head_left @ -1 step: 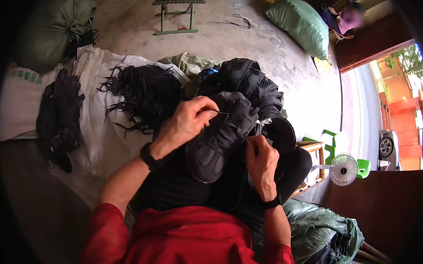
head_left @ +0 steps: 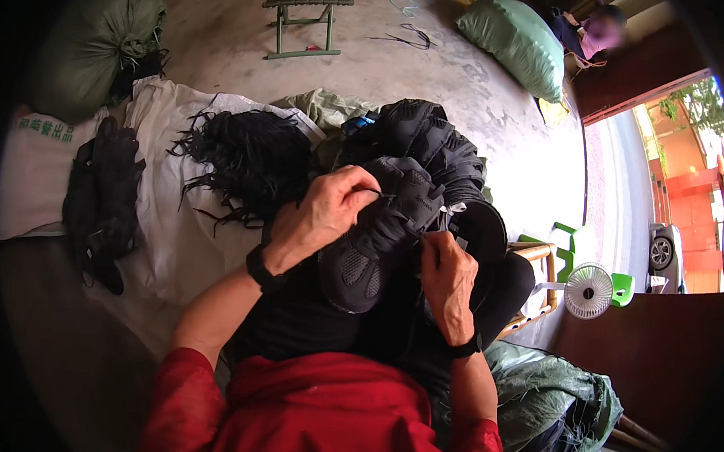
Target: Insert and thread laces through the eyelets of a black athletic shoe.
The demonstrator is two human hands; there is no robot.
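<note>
A black sneaker (head_left: 352, 269) with a mesh toe rests on my lap, its toe pointing toward me. My left hand (head_left: 335, 205) is closed in a pinch on a thin black shoelace (head_left: 387, 196), at the left of the shoe's tongue (head_left: 417, 204). At the shoe's right side, my right hand (head_left: 448, 269) pinches near the eyelets. Its fingertips seem to be on the lace too, though the dark material hides the detail. Several more black shoes (head_left: 413, 128) are piled just beyond. A small white tie (head_left: 456, 208) shows beside the tongue.
A heap of black laces (head_left: 249, 150) lies on white sacking (head_left: 168, 187), with black shoes (head_left: 104, 193) further left. A fan (head_left: 588, 290) stands at the right by a bamboo-framed stool (head_left: 539, 292). A folding stool (head_left: 305, 21) and a stuffed green sack (head_left: 516, 44) are farther off.
My left hand has shifted very slightly to the right with the lace end. My right hand and the sneaker stay in place.
</note>
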